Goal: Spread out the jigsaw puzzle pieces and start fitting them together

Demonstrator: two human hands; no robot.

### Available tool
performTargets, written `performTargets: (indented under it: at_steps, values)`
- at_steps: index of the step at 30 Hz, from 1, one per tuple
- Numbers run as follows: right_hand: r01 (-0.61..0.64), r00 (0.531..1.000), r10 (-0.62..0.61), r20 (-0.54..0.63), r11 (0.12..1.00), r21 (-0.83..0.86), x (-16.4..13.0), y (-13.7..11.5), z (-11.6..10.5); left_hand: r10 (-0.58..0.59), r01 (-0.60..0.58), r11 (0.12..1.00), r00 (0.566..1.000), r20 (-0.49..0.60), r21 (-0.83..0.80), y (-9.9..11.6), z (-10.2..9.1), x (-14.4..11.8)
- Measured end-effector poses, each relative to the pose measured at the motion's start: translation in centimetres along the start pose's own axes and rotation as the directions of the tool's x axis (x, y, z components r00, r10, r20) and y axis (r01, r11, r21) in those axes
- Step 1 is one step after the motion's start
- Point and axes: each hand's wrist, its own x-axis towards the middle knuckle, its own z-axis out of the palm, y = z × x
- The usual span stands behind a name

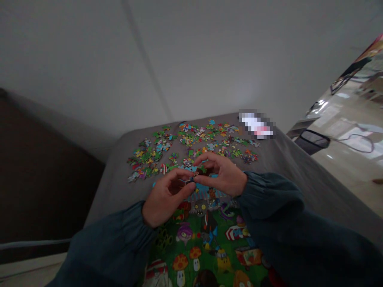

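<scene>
Both hands meet just above the far part of a partly assembled jigsaw puzzle [203, 239], which shows cartoon zombies, mushrooms and plants on green. My left hand [167, 195] is closed, thumb and fingers pinching a small puzzle piece [192, 179]. From the other side my right hand [223, 173] is closed on the same small piece with its fingertips. The fingers cover most of it, so its shape and print are hard to make out. Light-blue joined pieces show beneath the hands.
Many loose puzzle pieces [149, 155] lie scattered across the grey cloth-covered table [115, 175] beyond the hands. A blurred-out bright object [256, 125] rests at the far right corner. A pale wall [194, 71] stands behind; a dark panel [44, 167] is at left.
</scene>
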Motion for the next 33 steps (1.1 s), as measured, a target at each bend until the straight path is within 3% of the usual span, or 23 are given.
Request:
performTargets:
  at_steps: [8,15,25,33]
  values:
    - [0.062,0.998,-0.058,0.026,0.987,-0.149,-0.3,0.0,0.3,0.114,-0.109,0.992,0.992,-0.063,0.067,0.4,-0.1,-0.2]
    - [0.202,0.979,-0.194,0.055,0.942,-0.269,-0.5,0.0,0.3,0.112,-0.106,0.990,0.991,-0.067,0.088,0.6,0.0,-0.2]
    - [0.194,0.980,-0.171,0.105,0.941,-0.277,-0.7,-0.9,0.5,0.028,-0.028,0.996,1.000,0.005,0.090,0.5,-0.1,-0.3]
    - [0.153,0.988,-0.136,0.075,0.941,-0.302,-0.5,-0.4,0.2,0.052,-0.055,0.993,0.998,0.028,0.106,0.1,-0.5,-0.1]
